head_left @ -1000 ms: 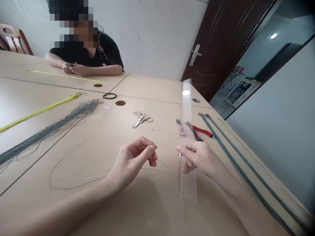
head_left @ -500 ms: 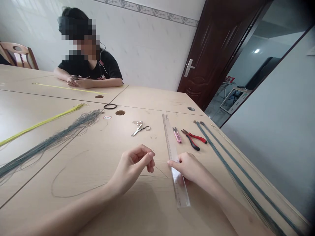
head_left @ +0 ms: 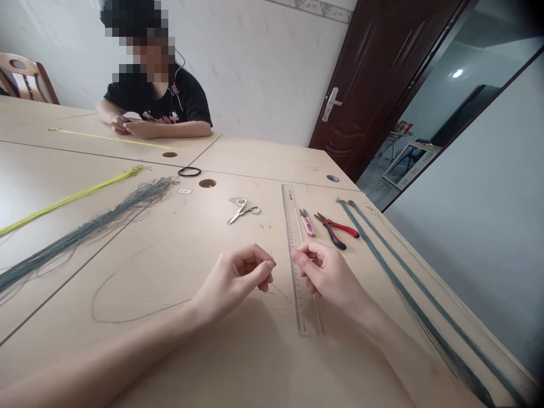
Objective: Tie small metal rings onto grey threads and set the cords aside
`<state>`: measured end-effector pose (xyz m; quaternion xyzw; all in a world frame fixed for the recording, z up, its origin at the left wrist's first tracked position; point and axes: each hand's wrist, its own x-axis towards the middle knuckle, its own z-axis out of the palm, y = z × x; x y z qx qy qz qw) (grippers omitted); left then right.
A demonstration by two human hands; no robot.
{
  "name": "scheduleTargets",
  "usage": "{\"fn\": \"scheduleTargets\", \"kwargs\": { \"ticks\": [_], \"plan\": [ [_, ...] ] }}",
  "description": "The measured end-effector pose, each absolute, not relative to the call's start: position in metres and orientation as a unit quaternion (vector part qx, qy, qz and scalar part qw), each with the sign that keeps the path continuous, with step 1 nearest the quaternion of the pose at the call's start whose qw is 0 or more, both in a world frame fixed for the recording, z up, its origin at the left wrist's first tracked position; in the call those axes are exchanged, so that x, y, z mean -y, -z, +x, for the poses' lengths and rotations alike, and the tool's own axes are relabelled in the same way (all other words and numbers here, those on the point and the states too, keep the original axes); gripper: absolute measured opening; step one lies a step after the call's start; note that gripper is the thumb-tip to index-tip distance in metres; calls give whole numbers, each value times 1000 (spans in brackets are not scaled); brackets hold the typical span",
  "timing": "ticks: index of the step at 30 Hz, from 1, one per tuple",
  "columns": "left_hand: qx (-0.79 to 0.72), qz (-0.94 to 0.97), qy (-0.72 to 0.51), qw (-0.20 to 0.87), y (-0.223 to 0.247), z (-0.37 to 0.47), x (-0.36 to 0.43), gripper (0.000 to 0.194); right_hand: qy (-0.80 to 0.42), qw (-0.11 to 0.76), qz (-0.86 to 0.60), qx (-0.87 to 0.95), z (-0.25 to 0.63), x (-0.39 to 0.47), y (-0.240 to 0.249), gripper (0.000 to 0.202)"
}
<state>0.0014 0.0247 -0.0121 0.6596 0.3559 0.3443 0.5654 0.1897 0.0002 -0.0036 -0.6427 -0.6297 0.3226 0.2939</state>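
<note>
My left hand (head_left: 246, 269) is closed in a pinch on a thin grey cord (head_left: 127, 321), whose curved length lies on the table and passes behind my wrist. A tiny tip shows above the pinching fingers. The clear ruler (head_left: 293, 226) lies flat just to the right of that hand. Over its lower half hovers my right hand (head_left: 327, 272), fingers curled and thumb close to the forefinger; whether anything is between them is hidden. Beyond the hands are silver scissors (head_left: 243, 211), pink thread snips (head_left: 307, 222) and pliers (head_left: 335, 229) with red and black handles.
Grey-green cord bundles (head_left: 97, 229) and a yellow bundle (head_left: 72, 201) lie at left. More teal cords (head_left: 391, 260) run along the right edge. A black ring (head_left: 189, 171), a small label (head_left: 184, 191) and a cable hole (head_left: 207, 183) sit farther back. Another person (head_left: 157, 107) sits opposite.
My right hand has let go of the ruler, which was tilted and now rests flat. That hand has come up and closer to my left hand, which keeps its pinch.
</note>
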Motion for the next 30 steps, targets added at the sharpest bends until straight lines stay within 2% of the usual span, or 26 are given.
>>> {"fn": "scheduleTargets", "kwargs": {
  "ticks": [2, 5, 8, 11, 19, 22, 24, 28, 30],
  "plan": [
    [-355, 688, -308, 553, 15, 3, -23, 14, -433, 330, -573, 612, 184, 4, 3, 36],
    [-360, 719, -280, 525, 20, 5, -20, 15, -475, 328, -544, 609, 181, 8, 5, 31],
    [-364, 736, -269, 503, 21, 6, -19, 17, -467, 316, -549, 617, 182, 10, 3, 25],
    [-366, 720, -268, 525, 16, 5, -20, 17, -459, 322, -549, 620, 181, 13, 0, 20],
    [-291, 592, -329, 676, 4, 1, -17, 20, -327, 453, -456, 693, 173, 25, 3, 9],
    [-273, 567, -338, 700, 6, 1, -15, 19, -303, 483, -444, 691, 172, 28, 2, 9],
    [-281, 576, -350, 683, 5, 1, -12, 18, -360, 476, -466, 653, 172, 29, -1, 14],
    [-308, 628, -380, 605, 3, 1, -7, 14, -525, 398, -489, 572, 173, 31, -8, 36],
    [-312, 655, -392, 566, 3, 1, -4, 13, -559, 374, -491, 553, 173, 32, -9, 36]
  ]
}}
